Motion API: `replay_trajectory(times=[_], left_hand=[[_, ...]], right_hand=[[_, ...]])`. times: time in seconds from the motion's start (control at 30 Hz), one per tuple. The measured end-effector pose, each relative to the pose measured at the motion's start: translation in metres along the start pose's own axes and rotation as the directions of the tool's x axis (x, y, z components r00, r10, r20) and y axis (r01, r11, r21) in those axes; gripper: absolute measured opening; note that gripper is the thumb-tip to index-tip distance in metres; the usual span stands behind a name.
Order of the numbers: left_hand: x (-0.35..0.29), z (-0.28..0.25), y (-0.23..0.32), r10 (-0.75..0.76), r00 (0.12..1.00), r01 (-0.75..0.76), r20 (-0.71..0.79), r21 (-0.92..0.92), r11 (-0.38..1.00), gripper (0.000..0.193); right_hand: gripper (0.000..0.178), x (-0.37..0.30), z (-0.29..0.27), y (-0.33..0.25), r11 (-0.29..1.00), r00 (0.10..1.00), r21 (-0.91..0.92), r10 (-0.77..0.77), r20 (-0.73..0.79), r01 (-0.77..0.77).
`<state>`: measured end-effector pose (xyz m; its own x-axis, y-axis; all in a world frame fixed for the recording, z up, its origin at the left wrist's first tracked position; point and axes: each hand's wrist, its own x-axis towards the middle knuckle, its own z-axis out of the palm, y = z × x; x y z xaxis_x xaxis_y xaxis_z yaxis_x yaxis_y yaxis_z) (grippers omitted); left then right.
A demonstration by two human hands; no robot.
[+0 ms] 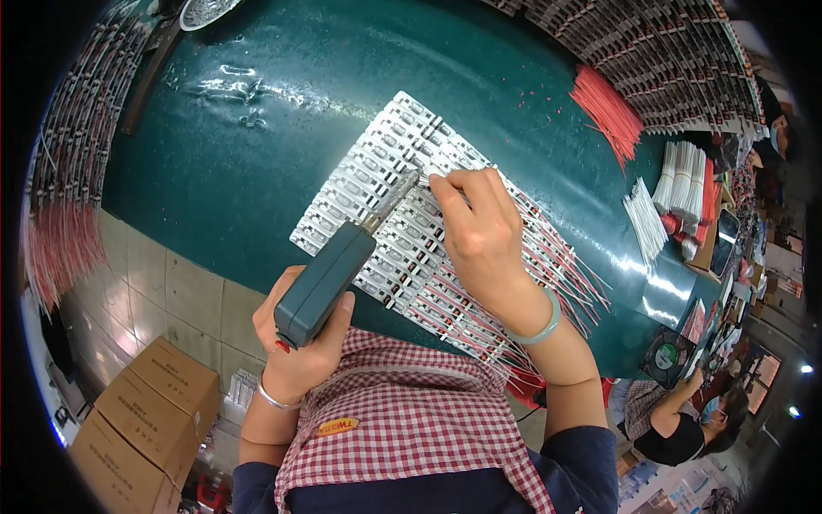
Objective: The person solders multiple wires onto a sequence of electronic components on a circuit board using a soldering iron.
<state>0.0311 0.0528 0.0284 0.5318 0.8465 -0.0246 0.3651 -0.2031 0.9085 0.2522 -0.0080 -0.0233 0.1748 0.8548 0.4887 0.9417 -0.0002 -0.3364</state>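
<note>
My left hand [301, 370] is wrapped round the dark green body of a soldering gun [327, 278]. Its metal shank and grey tip reach up and right over a panel of white plastic parts [364, 176], laid in rows on the table. Beside that tip, the thumb and fingers of my right hand [481, 231] are pinched together over the panel; what they hold is too small to make out. Red and white wires [561, 270] run out from the panel's right and lower side, partly under my right wrist.
The green table [282, 51] carries red wires [608, 116], white wires [644, 221] and bundled white tubes [682, 180] at the right. Stacked wired parts rise at far right [651, 60] and left [86, 111]. A fan [668, 354] sits right, near another person [685, 424]; cartons [145, 420] stand lower left.
</note>
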Motion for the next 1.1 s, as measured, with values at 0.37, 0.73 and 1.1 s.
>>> replay_trajectory(times=[0.37,0.73,1.1], left_hand=[[-0.011,-0.003,-0.007,0.013,0.999,-0.012,-0.049,0.012,1.000,0.021],[-0.019,-0.009,-0.012,0.054,0.995,-0.051,-0.082,0.047,0.998,0.024],[-0.016,-0.008,-0.010,0.028,1.000,-0.028,-0.012,0.016,0.999,0.022]], right_hand=[[0.030,0.001,0.000,-0.001,1.000,1.000,-0.017,-0.015,-0.007,0.015],[0.034,-0.004,-0.007,-0.008,1.000,1.000,0.020,-0.019,-0.008,0.019],[0.033,-0.006,-0.003,-0.011,1.000,0.999,0.011,-0.001,0.034,0.000]])
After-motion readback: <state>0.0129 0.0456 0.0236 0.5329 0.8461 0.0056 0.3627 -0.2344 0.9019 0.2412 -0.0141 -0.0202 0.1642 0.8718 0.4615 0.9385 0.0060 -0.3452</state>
